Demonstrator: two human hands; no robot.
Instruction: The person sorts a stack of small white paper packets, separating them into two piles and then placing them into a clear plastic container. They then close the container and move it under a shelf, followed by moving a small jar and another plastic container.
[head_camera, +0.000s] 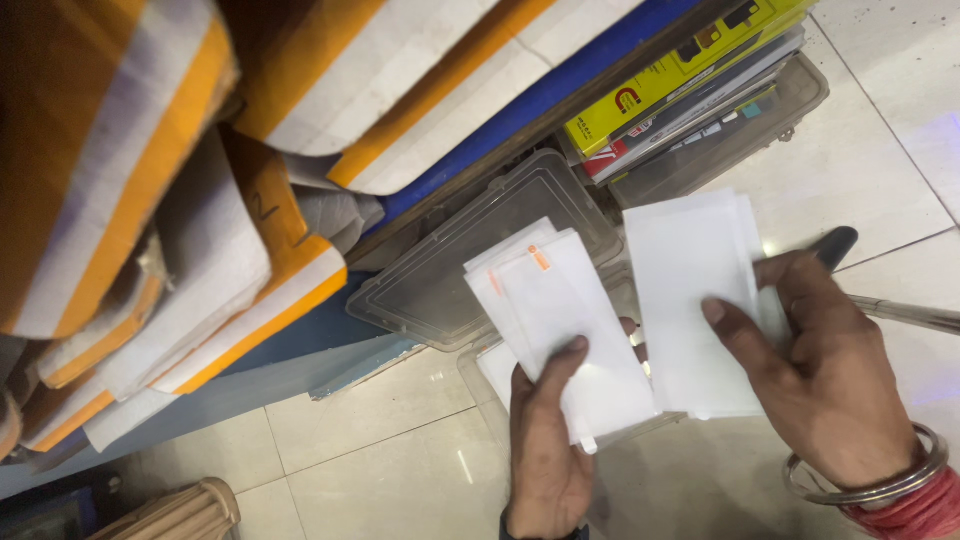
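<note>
The scene is lit evenly and fairly brightly from overhead. Soft glare is seen on the glossy cream floor tiles (400, 440) at six o'clock, and a purple tint at three o'clock. The white translucent film sheets (690, 300) are nearly washed out. The orange-and-white striped cardboard boxes (120, 170) at nine o'clock are blurred and darker. Slight motion softness is noted throughout.

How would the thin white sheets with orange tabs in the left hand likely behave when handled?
The thin white sheets with orange tabs look flat and unbent where they stick out past the left hand, so probably stiff. They seem very thin, so likely light and perhaps breakable. They fan apart under the thumb, which suggests smooth faces that slip easily.
</note>
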